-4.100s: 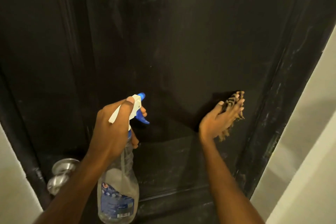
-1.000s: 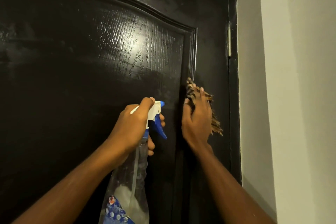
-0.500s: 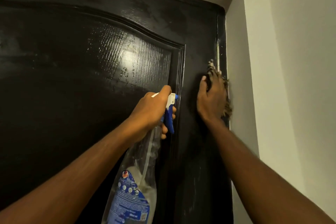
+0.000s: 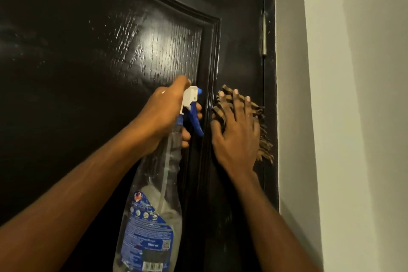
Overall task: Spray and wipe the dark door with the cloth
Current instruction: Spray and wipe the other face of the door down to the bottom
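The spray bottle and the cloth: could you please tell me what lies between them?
In the head view, only the raised vertical moulding of the door runs between the spray bottle and the cloth; nothing else.

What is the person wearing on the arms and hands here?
Nothing visible. The left arm and right arm are bare to the frame edge, with no sleeves in view. The left hand and right hand are gloveless, with no rings, watch or bracelet showing.
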